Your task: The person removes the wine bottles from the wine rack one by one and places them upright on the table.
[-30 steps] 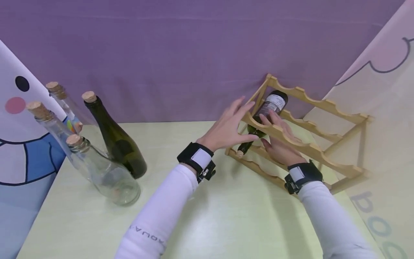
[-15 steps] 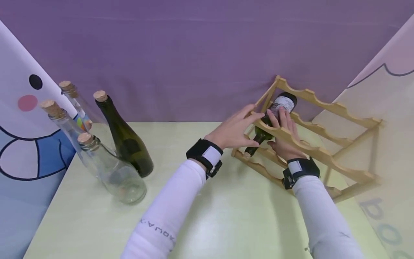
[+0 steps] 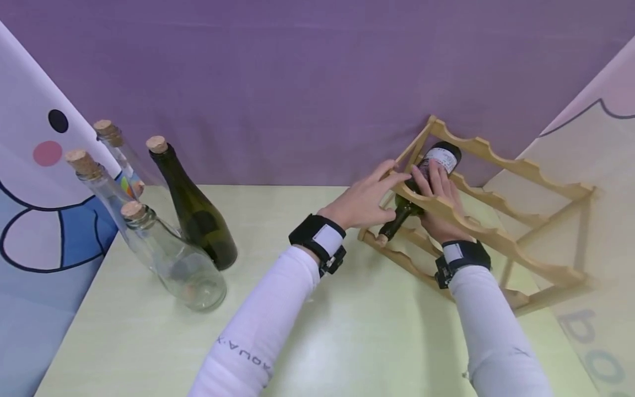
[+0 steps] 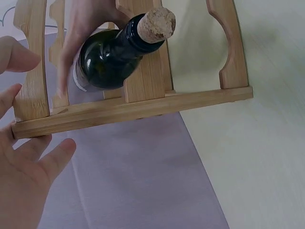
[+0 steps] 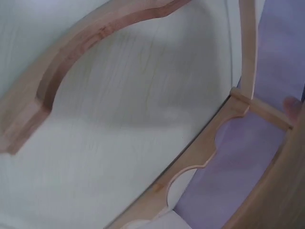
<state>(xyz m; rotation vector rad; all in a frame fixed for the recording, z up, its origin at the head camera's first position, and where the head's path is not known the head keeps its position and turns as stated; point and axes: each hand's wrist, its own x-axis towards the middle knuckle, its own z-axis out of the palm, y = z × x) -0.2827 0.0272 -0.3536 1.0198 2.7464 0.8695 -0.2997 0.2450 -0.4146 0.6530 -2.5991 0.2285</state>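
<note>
A dark green wine bottle point(image 3: 442, 159) with a pale label and cork lies aslant in the left end of a wooden wine rack point(image 3: 496, 238), its neck pointing down toward the front. My right hand point(image 3: 443, 227) reaches under the rack's upper front rail and holds the bottle's body. In the left wrist view, that right hand point(image 4: 85, 23) has its thumb and fingers on opposite sides of the bottle point(image 4: 107, 62). My left hand point(image 3: 359, 201) grips the rack's upper left corner, fingers on both sides of the wooden end bar point(image 4: 143, 107). The right wrist view shows mostly rack rails point(image 5: 147, 205).
A corked green bottle point(image 3: 203, 220) stands on the table's left side. Several corked clear bottles, one point(image 3: 186, 275) nearest the front, are grouped beside it. A purple backdrop point(image 3: 297, 94) rises behind the pale table point(image 3: 357, 325), and a printed panel point(image 3: 590, 242) borders the right.
The head view has shifted, so everything sits further right. My right hand has moved up along the bottle toward its label. My left fingers have come down from a spread pose onto the rack's corner.
</note>
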